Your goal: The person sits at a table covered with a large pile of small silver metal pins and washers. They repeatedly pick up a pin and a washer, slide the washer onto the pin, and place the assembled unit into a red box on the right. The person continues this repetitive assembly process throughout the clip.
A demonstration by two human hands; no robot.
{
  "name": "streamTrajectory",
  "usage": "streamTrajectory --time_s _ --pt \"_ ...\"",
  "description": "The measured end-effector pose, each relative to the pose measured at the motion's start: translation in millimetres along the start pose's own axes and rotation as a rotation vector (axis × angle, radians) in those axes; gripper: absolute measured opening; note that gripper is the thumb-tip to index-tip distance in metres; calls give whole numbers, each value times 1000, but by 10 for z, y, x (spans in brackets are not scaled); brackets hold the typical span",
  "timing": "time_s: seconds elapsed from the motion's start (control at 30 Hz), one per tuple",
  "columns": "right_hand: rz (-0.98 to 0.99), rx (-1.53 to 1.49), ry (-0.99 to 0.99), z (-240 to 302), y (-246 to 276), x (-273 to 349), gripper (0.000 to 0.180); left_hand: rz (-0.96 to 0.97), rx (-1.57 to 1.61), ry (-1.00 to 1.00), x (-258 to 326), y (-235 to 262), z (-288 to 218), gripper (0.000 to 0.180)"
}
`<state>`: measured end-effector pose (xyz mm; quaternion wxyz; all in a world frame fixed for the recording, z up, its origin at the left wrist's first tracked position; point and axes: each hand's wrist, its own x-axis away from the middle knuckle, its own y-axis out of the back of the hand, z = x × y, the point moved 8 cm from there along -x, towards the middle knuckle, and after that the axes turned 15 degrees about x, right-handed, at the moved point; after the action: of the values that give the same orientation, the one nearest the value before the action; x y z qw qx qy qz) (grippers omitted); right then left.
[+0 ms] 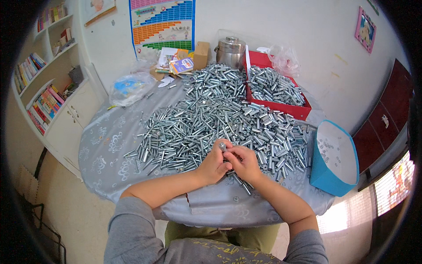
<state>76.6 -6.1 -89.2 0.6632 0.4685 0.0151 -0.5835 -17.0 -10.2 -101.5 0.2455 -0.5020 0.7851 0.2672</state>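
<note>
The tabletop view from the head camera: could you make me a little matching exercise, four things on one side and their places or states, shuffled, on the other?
Things:
1. Metal fastener
2. Red box
3. Blue bin
4. Stainless-steel pot

Places or states:
A. Heaped with metal pieces
B. Closed with a lid
C. Held where the left hand and right hand meet
D. Holding scattered small pieces, much bare inside showing

Pairs: 1-C, 2-A, 3-D, 4-B

The shirt (190, 254) was grey, its short, plain sleeves (132, 229) ending above bare forearms (162, 188); yellow script-like lettering (231, 249) crossed its front; the trousers (261, 234) were olive green.
</note>
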Motion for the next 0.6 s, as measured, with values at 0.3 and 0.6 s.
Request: streamTrajectory --time_s 0.3,0.6 --pt "122 44 -5 -93 28 6 17 -25 -47 -44 4 43 -41 76" --pt "9 -206 -161 -159 29 37 25 100 -485 70 -59 100 -37 76"
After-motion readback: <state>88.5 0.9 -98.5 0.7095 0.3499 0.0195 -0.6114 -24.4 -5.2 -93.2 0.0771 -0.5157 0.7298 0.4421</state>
